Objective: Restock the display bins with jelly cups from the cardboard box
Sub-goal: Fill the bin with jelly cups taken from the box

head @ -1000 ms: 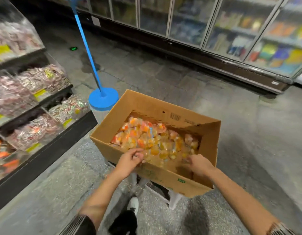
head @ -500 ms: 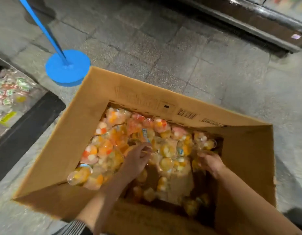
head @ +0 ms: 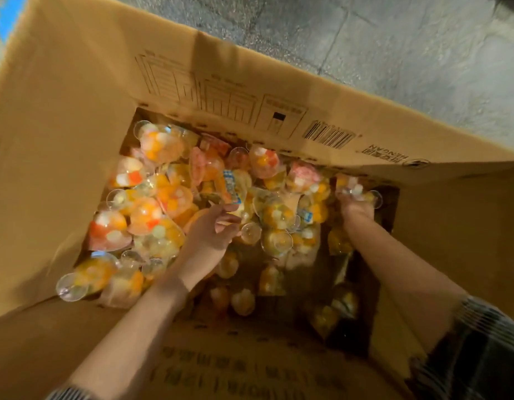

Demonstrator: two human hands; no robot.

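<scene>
Jelly cups [head: 163,209], small clear plastic ones filled with orange, yellow and pink fruit pieces, lie heaped loose in the bottom of the open brown cardboard box [head: 62,134], thickest toward its far and left sides and thin near us, where bare cardboard shows. A second ago we had our hands at the near rim and could see the display bins off to the left; now we have leaned right over the box, it fills our view, and the bins are out of sight. Our left hand [head: 212,229] has gone down into the middle of the heap, fingers curled over the cups, though we cannot tell whether it grips one yet. Our right hand [head: 355,204] has reached to the far right corner and grips a cluster of cups there. We judge that we are gathering a handful, with nothing yet carried across. Grey stone floor [head: 394,44] shows beyond the box.
</scene>
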